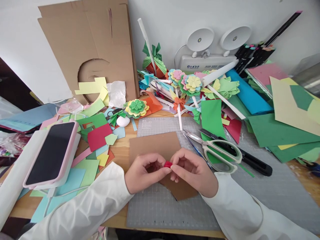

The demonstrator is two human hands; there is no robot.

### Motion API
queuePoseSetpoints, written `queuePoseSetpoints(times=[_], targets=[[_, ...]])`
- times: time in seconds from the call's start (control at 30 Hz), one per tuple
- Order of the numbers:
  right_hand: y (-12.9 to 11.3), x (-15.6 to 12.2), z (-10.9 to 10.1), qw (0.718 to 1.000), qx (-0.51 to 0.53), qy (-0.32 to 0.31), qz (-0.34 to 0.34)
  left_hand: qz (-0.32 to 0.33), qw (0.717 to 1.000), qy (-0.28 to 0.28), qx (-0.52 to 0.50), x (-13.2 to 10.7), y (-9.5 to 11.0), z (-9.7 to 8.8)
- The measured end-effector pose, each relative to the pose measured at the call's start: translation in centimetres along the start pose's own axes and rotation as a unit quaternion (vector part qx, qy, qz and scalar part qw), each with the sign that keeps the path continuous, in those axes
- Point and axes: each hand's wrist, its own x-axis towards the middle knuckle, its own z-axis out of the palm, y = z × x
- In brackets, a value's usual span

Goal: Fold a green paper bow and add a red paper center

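Note:
Between the fingertips of both hands is a small red piece of paper (167, 164), folded or rolled; its exact shape is partly hidden. My left hand (147, 171) pinches its left side, thumb in front. From the other side my right hand (193, 171) grips it between thumb and fingers. Beneath the hands lies a brown cardboard piece (155, 143) with a cut lower edge, on a grey cutting mat (172, 213). Scissors (222, 151) with pale handles rest just right of my right hand, beside a black utility knife (257, 163).
A phone (51, 153) on a stand and many paper scraps (100, 136) cover the left side. Behind are paper flowers (192, 83), cardboard sheets (87, 36) and a twin-headed lamp (207, 61). Green paper sheets (285, 130) are piled at right, below black markers (257, 55).

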Motion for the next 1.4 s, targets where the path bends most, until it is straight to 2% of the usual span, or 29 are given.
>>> queuePoseSetpoints(times=[0.2,0.4,0.7,1.0,1.4], targets=[[0.1,-0.1,0.1,1.000,0.009,0.002,0.001,0.034,0.999,-0.013,0.021,-0.1,0.0,0.0],[0.5,-0.1,0.2,1.000,-0.002,0.014,-0.028,0.087,0.993,0.009,0.080,-0.1,0.1,0.0],[1.1,-0.3,0.2,0.999,-0.002,0.002,-0.042,0.116,0.987,0.009,0.113,-0.1,0.4,0.0],[0.2,0.0,0.2,0.998,-0.030,0.003,0.049,0.141,0.982,0.039,0.120,-0.2,0.3,-0.1],[0.1,-0.4,0.5,0.998,-0.048,0.018,0.046,0.141,0.978,0.048,0.147,-0.1,0.0,-0.1]])
